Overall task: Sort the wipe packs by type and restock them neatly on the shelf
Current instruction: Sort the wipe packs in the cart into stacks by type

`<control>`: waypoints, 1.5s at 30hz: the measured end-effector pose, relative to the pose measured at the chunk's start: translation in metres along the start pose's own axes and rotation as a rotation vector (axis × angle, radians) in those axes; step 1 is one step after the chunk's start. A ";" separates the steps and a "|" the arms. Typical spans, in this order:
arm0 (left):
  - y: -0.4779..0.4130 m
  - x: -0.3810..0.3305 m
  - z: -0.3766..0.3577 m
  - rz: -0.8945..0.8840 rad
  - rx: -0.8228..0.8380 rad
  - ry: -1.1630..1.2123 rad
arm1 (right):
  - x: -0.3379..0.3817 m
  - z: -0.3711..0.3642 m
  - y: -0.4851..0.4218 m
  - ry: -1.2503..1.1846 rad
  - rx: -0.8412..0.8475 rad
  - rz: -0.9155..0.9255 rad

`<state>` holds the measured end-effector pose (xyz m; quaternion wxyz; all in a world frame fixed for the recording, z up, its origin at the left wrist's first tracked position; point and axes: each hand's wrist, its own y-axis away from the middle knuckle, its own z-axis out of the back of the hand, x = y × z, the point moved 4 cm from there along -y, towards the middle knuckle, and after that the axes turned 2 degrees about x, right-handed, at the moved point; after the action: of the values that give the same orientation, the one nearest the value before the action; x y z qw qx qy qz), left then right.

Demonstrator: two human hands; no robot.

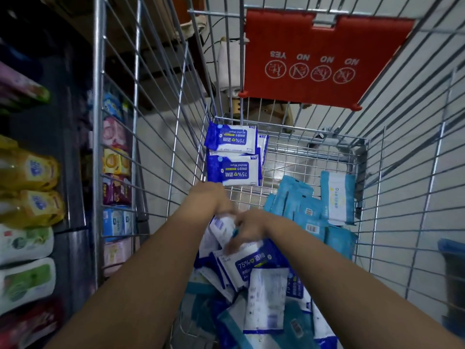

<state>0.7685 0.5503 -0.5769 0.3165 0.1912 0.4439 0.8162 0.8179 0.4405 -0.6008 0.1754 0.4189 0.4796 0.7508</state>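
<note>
Shelf [30,172]: left of the cart, stocked with mixed pouches.
Cart [98,172]: wire basket holding all the wipe packs.
Left hand [214,199]: forearm reaches forward into the cart, wrist bent down. The fingers are hidden, so its grip cannot be told.
Dark blue packs [232,170]: two lie flat in the far-left corner; a loose pile [254,265] lies under both hands.
Right hand [249,229]: touching the left hand, blurred fingers bent onto the pile. Whether it is grasping or only touching cannot be told.
Light blue packs [299,205]: against the right wall.
</note>
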 end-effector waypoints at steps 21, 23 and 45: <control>0.021 0.003 -0.054 0.062 0.097 1.415 | -0.027 -0.004 0.023 -0.886 -0.415 0.076; 0.021 0.000 -0.056 0.035 0.067 1.430 | -0.031 0.000 0.026 -1.009 -0.449 0.089; -0.026 -0.001 0.063 -0.088 -0.699 0.373 | -0.043 0.017 0.017 -0.102 -0.473 0.022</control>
<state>0.8158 0.5989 -0.5654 0.3114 -0.0986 0.1972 0.9243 0.8589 0.4136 -0.6026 0.2845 0.4089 0.2763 0.8219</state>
